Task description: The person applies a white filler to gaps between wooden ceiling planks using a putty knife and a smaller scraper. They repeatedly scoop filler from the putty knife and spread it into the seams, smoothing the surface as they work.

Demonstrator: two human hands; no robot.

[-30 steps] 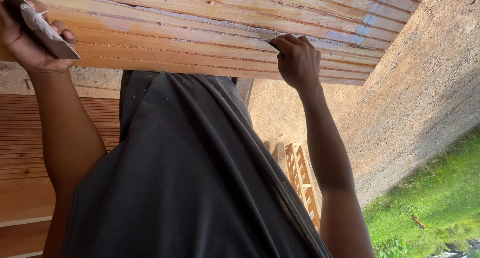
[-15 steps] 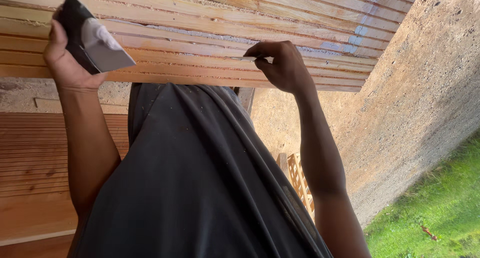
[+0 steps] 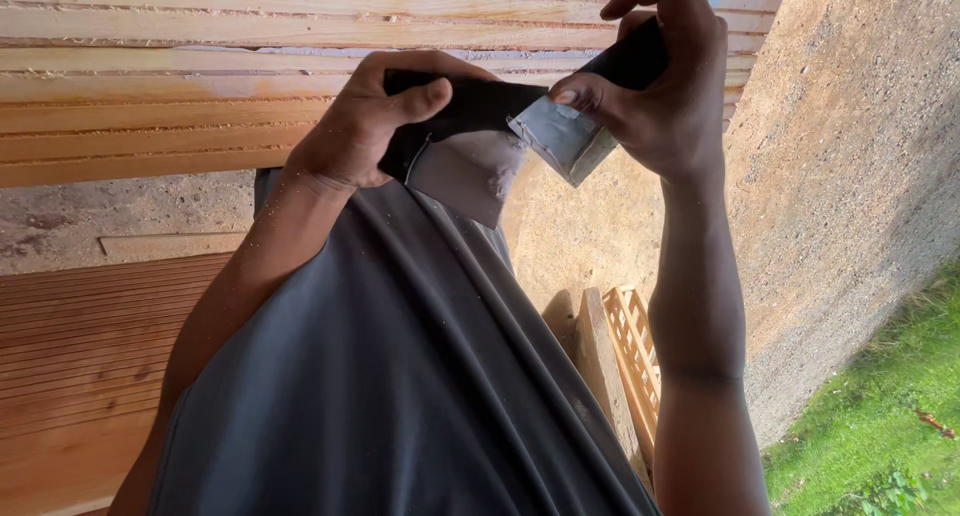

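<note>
We see both hands raised in front of the chest, meeting on one thing: a dark sanding pad [image 3: 500, 106] with a grey, worn face. It sits between the two hands, in front of the stacked wooden boards [image 3: 180, 96] that fill the upper left of the view.

Left hand [image 3: 360, 126]: closed on the left end of the sanding pad. The thumb lies along the upper dark edge and points right; the remaining fingers curl behind the pad and are mostly hidden.

Right hand [image 3: 665, 86]: closed on the right end of the sanding pad. The thumb presses on the folded grey corner of the pad, and the fingers arch over its dark back from above. The index finger is raised and bent, clear of the pad.

The pad is bent, not flat. Its grey face turns toward the camera, with one corner folded down near the right thumb.

Below the hands hangs the person's dark grey shirt [image 3: 400, 376], flecked with fine pale dust. To the left of the shirt lies a deck of ribbed wooden planks [image 3: 80, 346]. To the right of the forearm, a small wooden lattice frame [image 3: 632, 356] stands on sandy ground [image 3: 850, 176]. Grass [image 3: 880, 436] covers the lower right corner.
</note>
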